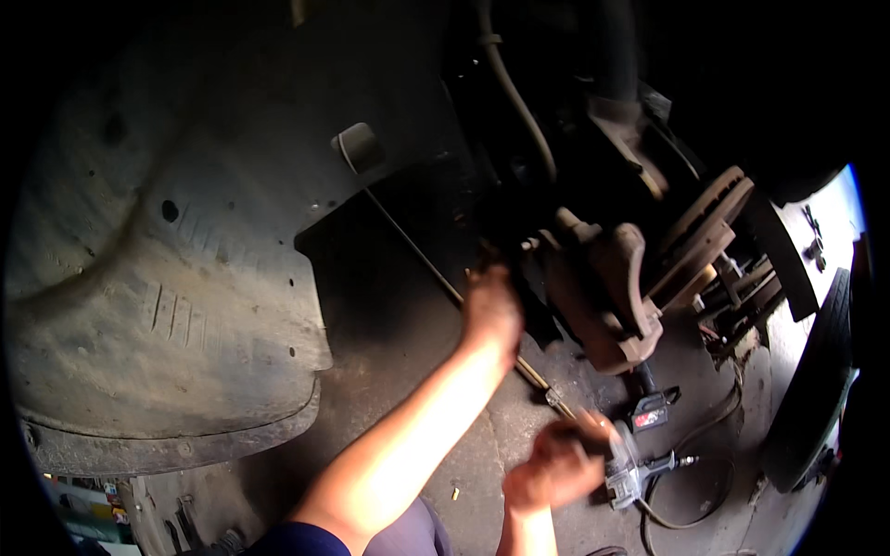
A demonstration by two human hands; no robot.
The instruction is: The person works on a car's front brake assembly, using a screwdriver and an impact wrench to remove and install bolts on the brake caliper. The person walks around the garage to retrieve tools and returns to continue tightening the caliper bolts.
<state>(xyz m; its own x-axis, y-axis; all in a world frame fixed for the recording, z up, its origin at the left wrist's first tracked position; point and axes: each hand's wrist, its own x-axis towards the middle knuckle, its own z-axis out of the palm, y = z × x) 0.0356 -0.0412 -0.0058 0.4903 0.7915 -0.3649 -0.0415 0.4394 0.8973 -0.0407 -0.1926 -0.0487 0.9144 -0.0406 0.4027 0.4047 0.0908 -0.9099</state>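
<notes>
Two bare hands of mine work along one long, thin grey-and-tan rod (417,246), which slants down from the upper left toward my right hand (561,463). Its upper end meets a small, pale, rounded flat piece (363,148), beside the dusty grey wheel-arch liner (222,324). My left hand (491,310) is at the rod's middle stretch, which passes behind it; the fingers are bent, but blur and shadow hide them, so I cannot tell whether they grip it. Below that hand the rod shows again, with a short silvery fitting (554,398) just before my right hand. There my fingers are partly curled at the rod's lower end, and I cannot tell whether they have hold of it.

Just right of my right hand a grey, pistol-shaped air tool (623,482) lies on the dark, stained floor (417,408); I can't make out whether my fingers touch it. Near it is a black tool with a red patch (652,410). The rusty brown brake assembly (598,324) stands to the right of my left hand.
</notes>
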